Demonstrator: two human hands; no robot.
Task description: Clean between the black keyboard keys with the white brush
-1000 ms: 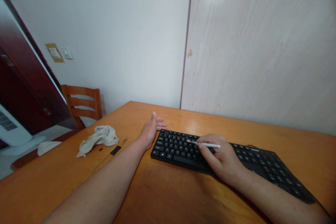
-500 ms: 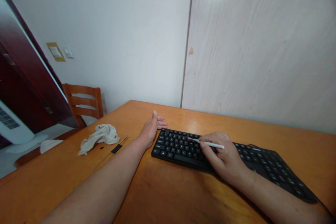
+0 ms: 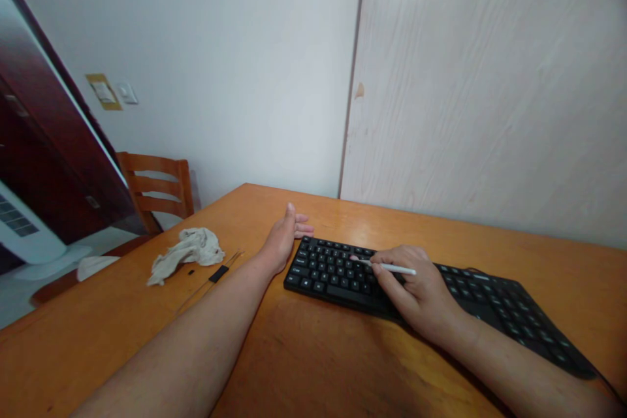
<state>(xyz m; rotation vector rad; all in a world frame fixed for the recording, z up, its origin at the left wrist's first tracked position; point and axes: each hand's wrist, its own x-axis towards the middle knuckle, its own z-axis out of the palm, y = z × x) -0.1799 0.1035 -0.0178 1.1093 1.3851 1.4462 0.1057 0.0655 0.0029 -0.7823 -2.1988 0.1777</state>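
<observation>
While the left hand (image 3: pixel 284 236), uncurled, edges the keyboard (image 3: pixel 333 277), the right (image 3: pixel 416 290) pinches a stick (image 3: pixel 399 269).

Keyboard (image 3: pixel 337 274): middle keys hidden behind right hand (image 3: pixel 411 284); right-end keys (image 3: pixel 531 319) blurred. Cable (image 3: pixel 609 386), right of keyboard, cut by edge.

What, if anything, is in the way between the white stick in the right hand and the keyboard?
Nothing visible. The right hand holds the white stick with its tip at or just above the black keyboard. The left hand is by the keyboard's left end and the cloth lies farther left, neither in between.
</observation>
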